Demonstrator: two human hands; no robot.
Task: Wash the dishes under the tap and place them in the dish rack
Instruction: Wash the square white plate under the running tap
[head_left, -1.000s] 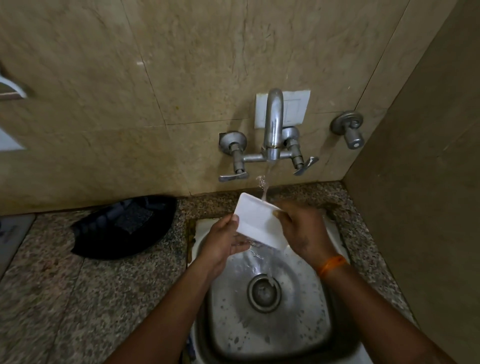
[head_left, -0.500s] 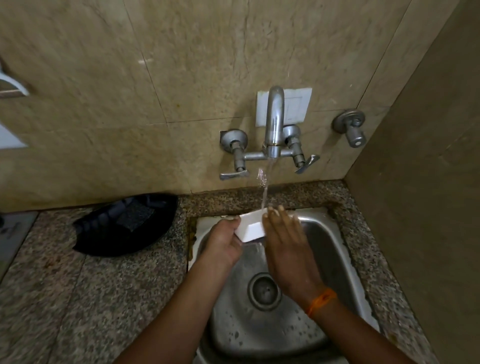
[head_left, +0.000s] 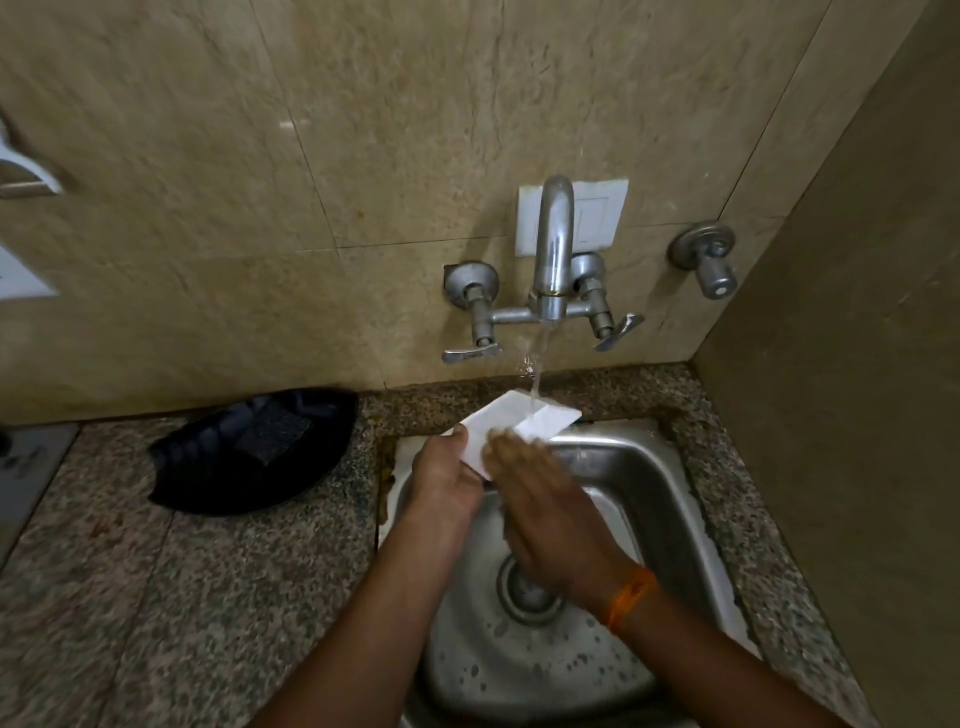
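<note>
White dish (head_left: 511, 422) held by left hand (head_left: 445, 475) under tap (head_left: 553, 249).

A second ago the small white rectangular dish (head_left: 511, 426) is tilted up on edge with its broad face toward the camera, pinched at its right corner by the curled right hand (head_left: 540, 499). Half a second ago it lies flatter and lower, showing mostly its thin edge. Now it shows more of its face again, angled up to the right, and the stream of water (head_left: 537, 364) lands on its far part. The right hand's fingers (head_left: 506, 449), now straight and blurred, lie across the dish's near side. The left hand (head_left: 447, 475) holds the dish's left end, now with its thumb along the dish's left edge.
</note>
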